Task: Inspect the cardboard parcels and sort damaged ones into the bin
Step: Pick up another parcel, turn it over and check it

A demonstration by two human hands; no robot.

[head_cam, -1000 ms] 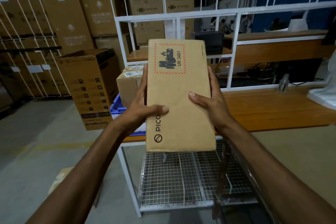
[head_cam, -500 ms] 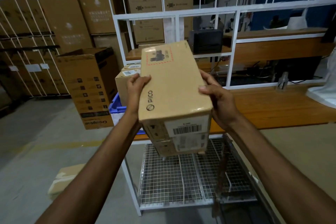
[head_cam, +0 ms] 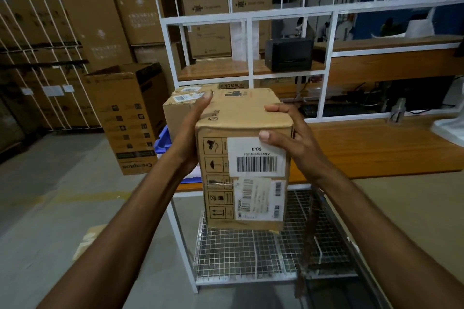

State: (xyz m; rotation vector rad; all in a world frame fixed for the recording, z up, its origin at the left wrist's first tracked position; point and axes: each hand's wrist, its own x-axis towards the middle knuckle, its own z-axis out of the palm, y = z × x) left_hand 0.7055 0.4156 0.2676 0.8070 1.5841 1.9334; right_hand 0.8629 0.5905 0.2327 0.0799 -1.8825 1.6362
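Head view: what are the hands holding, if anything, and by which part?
A brown rectangular cardboard parcel: left hand on its left side, right hand round its upper right edge.

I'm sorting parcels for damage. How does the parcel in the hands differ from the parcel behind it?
The held parcel is gripped in the air by the left hand and right hand; the rear parcel rests behind it. The held parcel's labels are on its near end face; the rear parcel's are on top. Both are brown cardboard with barcode labels.
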